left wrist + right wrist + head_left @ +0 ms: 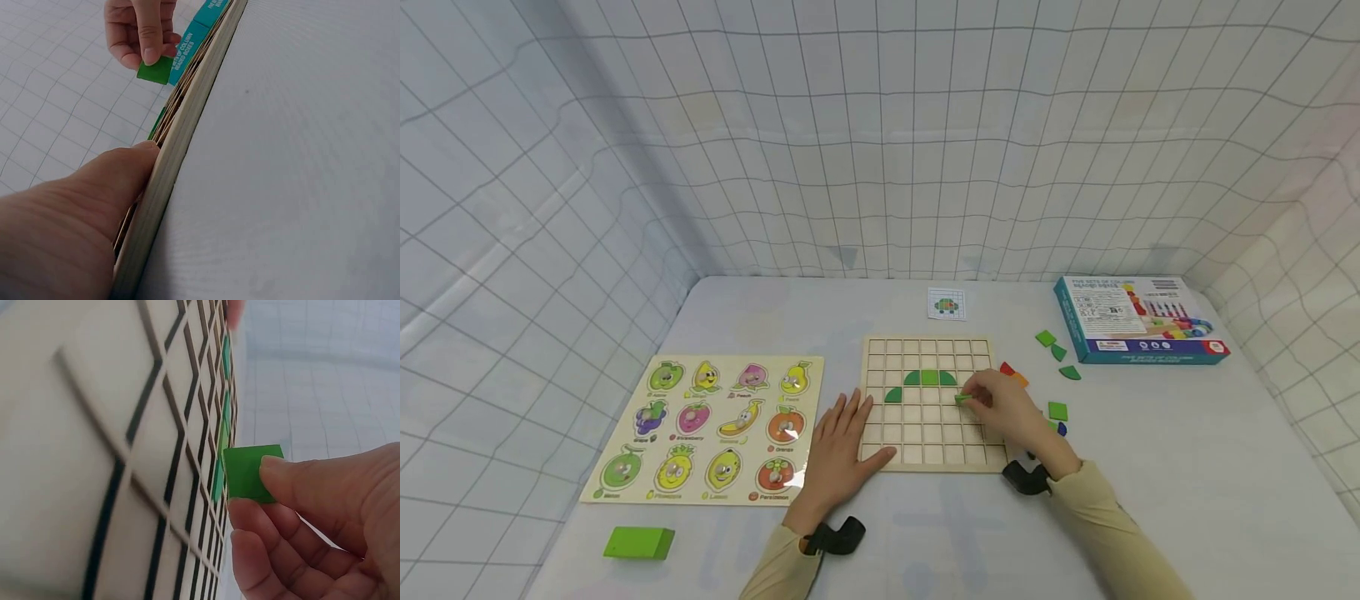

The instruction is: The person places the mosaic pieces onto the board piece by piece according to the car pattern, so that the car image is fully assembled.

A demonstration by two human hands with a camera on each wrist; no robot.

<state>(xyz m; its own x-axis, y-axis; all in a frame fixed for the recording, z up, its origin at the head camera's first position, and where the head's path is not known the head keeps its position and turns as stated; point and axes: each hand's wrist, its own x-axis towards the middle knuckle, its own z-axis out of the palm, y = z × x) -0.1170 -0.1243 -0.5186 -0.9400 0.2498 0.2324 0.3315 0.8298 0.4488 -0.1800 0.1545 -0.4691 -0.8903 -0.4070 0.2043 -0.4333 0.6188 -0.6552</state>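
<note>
A wooden grid board (922,454) lies on the table. In its cells sit a light green square tile (929,378) and several dark green quarter-round tiles (892,395). Over the right part of the board, my right hand (1003,406) pinches a green square tile (245,472) between thumb and fingers, tilted up from the grid. My left hand (838,454) rests with fingers spread at the board's left edge, its thumb (119,175) on the rim. A small picture card (947,304) showing a coloured grid figure lies behind the board.
Loose green tiles (1057,411) lie right of the board, with red and orange ones (1019,379) partly behind my right hand. A boxed toy (1142,321) is at the back right. On the left are a fruit puzzle board (700,492) and a green block (638,542).
</note>
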